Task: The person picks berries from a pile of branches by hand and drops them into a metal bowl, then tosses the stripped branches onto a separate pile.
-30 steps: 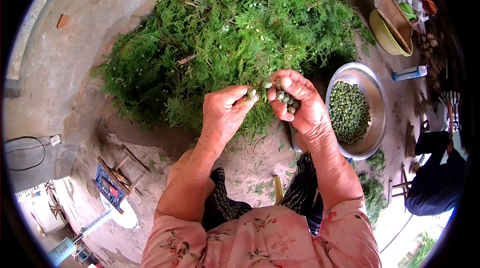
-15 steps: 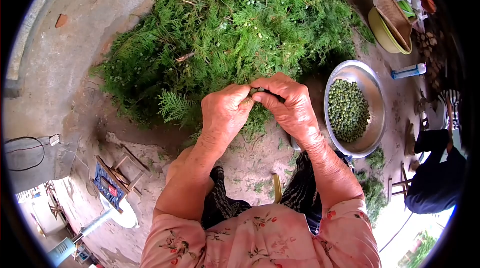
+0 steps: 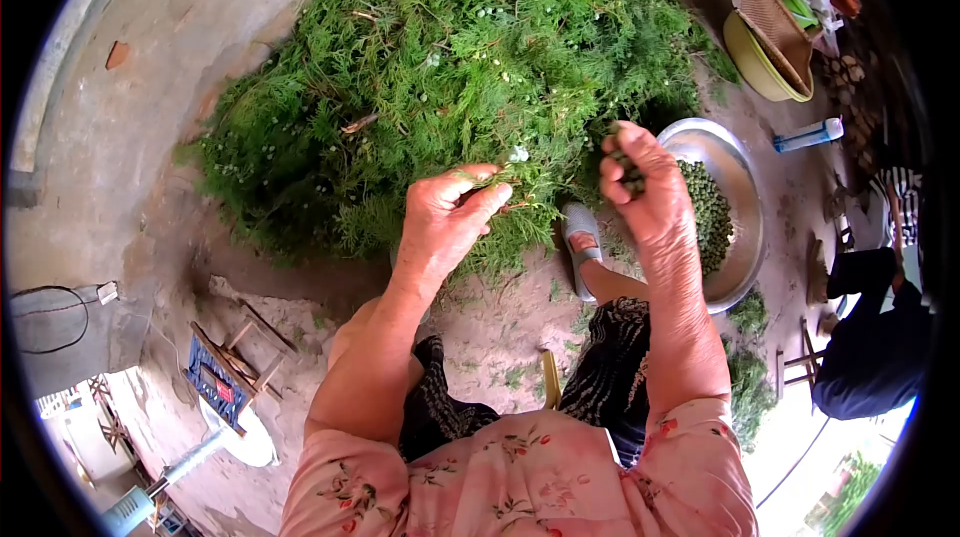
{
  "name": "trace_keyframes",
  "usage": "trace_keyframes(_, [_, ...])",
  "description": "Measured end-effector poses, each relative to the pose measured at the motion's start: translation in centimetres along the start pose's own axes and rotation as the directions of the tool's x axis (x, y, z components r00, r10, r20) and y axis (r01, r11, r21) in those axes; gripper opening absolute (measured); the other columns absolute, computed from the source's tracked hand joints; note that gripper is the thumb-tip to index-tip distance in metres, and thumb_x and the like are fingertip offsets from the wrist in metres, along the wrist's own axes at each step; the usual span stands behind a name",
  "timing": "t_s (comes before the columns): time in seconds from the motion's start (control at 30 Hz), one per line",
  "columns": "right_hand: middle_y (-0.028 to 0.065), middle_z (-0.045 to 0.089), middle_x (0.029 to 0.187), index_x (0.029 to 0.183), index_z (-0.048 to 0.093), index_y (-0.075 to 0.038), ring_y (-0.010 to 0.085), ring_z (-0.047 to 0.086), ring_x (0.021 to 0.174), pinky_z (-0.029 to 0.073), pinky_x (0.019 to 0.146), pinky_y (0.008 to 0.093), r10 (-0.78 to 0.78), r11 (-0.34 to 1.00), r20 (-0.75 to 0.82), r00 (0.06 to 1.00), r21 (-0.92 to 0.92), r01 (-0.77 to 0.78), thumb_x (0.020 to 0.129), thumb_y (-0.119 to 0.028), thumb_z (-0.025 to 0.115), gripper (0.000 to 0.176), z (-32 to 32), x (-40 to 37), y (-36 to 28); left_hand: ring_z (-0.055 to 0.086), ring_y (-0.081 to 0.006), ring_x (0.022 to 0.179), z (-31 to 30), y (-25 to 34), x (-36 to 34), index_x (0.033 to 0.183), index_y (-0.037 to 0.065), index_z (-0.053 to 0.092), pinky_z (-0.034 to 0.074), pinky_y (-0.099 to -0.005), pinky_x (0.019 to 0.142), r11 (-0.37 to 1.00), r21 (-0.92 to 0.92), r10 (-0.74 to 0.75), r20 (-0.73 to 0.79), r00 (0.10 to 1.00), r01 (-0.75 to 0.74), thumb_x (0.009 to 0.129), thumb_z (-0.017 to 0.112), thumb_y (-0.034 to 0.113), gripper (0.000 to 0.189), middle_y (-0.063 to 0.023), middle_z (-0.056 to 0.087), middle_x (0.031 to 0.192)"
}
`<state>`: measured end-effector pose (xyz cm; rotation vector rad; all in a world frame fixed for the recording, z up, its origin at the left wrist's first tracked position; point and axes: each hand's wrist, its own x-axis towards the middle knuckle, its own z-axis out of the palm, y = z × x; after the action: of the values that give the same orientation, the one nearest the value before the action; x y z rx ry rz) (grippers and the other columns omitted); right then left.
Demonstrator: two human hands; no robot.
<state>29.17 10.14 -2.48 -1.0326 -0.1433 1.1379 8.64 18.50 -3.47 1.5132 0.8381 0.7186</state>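
Note:
My left hand (image 3: 442,224) pinches a leafy cypress sprig (image 3: 532,185) between thumb and fingers, with a pale cone near its tip. My right hand (image 3: 660,192) is raised beside the metal basin (image 3: 745,202), its fingers curled around several small green cones (image 3: 631,175). Many more green cones (image 3: 712,227) lie inside that basin, partly hidden behind my right hand and forearm. In front of both hands spreads a big heap of cypress branches (image 3: 450,67) dotted with pale cones.
A yellow-green tub (image 3: 745,62) with a woven basket stands at the far right, near a blue-and-white object (image 3: 808,135). A seated person in dark clothing (image 3: 875,347) is at the right edge. A small folding stool (image 3: 220,377) stands at left. My grey shoe (image 3: 580,242) rests by the heap.
My hands were together in front of the heap and have parted. The right hand has moved right toward the basin with the cones; the left now shows a leafy sprig.

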Motion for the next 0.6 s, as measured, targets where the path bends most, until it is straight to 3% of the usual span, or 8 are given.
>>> trace_keyframes(0.07, [0.006, 0.054, 0.077, 0.091, 0.054, -0.005, 0.0124, 0.05, 0.06, 0.036, 0.042, 0.0207, -0.006, 1.0, -0.154, 0.988, 0.029, 0.011, 0.083, -0.013, 0.057, 0.012, -2.5, 0.8, -1.3, 0.062, -0.013, 0.067, -0.2, -0.2, 0.2, 0.092, -0.003, 0.063, 0.048, -0.0219, 0.056, 0.992, -0.122, -0.026, 0.02, 0.999, 0.028, 0.077, 0.063, 0.002, 0.016, -0.0068, 0.064, 0.076])
trace_keyframes(0.23, [0.0114, 0.055, 0.078, 0.09, 0.051, -0.001, 0.0172, 0.052, 0.063, 0.04, 0.044, 0.0246, -0.051, 0.982, -0.424, 0.904, 0.144, 0.122, 0.083, -0.01, 0.056, 0.012, -11.2, 2.8, -3.9, 0.061, -0.0132, 0.068, -0.1, -0.2, 0.4, 0.086, -0.003, 0.064, 0.049, -0.0255, 0.063, 0.92, -0.354, -0.149, 0.076, 0.986, 0.166, 0.076, 0.066, 0.005, 0.013, -0.0064, 0.064, 0.079])
trace_keyframes(0.27, [0.0127, 0.054, 0.074, 0.092, 0.048, 0.001, 0.0191, 0.052, 0.061, 0.04, 0.047, 0.0258, -0.059, 0.972, -0.491, 0.869, 0.17, 0.161, 0.085, -0.01, 0.053, 0.014, -12.8, 3.1, -4.4, 0.051, -0.0073, 0.059, -0.2, -0.7, 0.5, 0.087, -0.001, 0.064, 0.039, -0.0217, 0.053, 0.931, -0.318, -0.161, 0.086, 0.983, 0.18, 0.077, 0.066, 0.012, 0.017, -0.0005, 0.058, 0.07])
trace_keyframes(0.3, [0.0175, 0.052, 0.085, 0.094, 0.045, 0.002, 0.0209, 0.052, 0.07, 0.045, 0.054, 0.0295, -0.135, 0.962, -0.452, 0.881, 0.151, 0.226, 0.086, -0.012, 0.052, 0.018, -13.3, 2.6, -4.8, 0.041, -0.0015, 0.05, -0.2, -1.0, 0.6, 0.089, 0.001, 0.064, 0.029, -0.0178, 0.044, 0.94, -0.28, -0.174, 0.093, 0.98, 0.194, 0.078, 0.067, 0.019, 0.021, 0.0054, 0.053, 0.061])
trace_keyframes(0.33, [0.0182, 0.05, 0.096, 0.099, 0.044, 0.002, 0.0234, 0.051, 0.079, 0.047, 0.061, 0.0346, -0.18, 0.94, -0.59, 0.787, 0.134, 0.315, 0.086, -0.016, 0.051, 0.023, -13.8, 2.2, -5.2, 0.029, -0.0009, 0.049, -0.1, -0.9, 0.5, 0.084, 0.005, 0.066, 0.018, -0.02, 0.043, 0.94, -0.277, -0.186, 0.07, 0.98, 0.199, 0.078, 0.068, 0.027, 0.022, 0.009, 0.046, 0.057])
trace_keyframes(0.37, [0.0188, 0.047, 0.107, 0.105, 0.044, 0.002, 0.0259, 0.05, 0.088, 0.049, 0.068, 0.0396, -0.212, 0.912, -0.712, 0.67, 0.103, 0.398, 0.087, -0.02, 0.05, 0.029, -14.2, 1.8, -5.6, 0.029, -0.0009, 0.049, -0.1, -0.8, 0.5, 0.084, 0.005, 0.066, 0.018, -0.02, 0.043, 0.941, -0.274, -0.188, 0.068, 0.98, 0.2, 0.078, 0.068, 0.027, 0.022, 0.009, 0.046, 0.057])
trace_keyframes(0.5, [0.0137, 0.045, 0.118, 0.114, 0.046, -0.009, 0.031, 0.043, 0.107, 0.043, 0.083, 0.0527, -0.237, 0.826, -0.728, 0.643, 0.197, 0.528, 0.084, -0.028, 0.055, 0.037, -22.8, 1.2, -6.7, 0.039, -0.0013, 0.051, 0.4, -0.2, 0.5, 0.082, 0.002, 0.066, 0.029, -0.0189, 0.044, 0.961, -0.257, -0.1, 0.02, 0.995, 0.102, 0.08, 0.066, 0.02, 0.019, 0.0053, 0.051, 0.06])
trace_keyframes(0.6, [0.0126, 0.043, 0.12, 0.118, 0.044, -0.008, 0.0292, 0.04, 0.111, 0.042, 0.086, 0.0508, 0.044, 0.775, -0.912, 0.408, 0.289, 0.562, 0.083, -0.033, 0.054, 0.045, -26.9, 1.2, -6.5, 0.045, -0.0021, 0.054, 0.4, -0.3, 0.5, 0.083, -0.002, 0.065, 0.036, -0.0188, 0.047, 0.973, -0.229, -0.018, 0.015, 1.0, 0.021, 0.081, 0.064, 0.015, 0.017, 0.003, 0.054, 0.063])
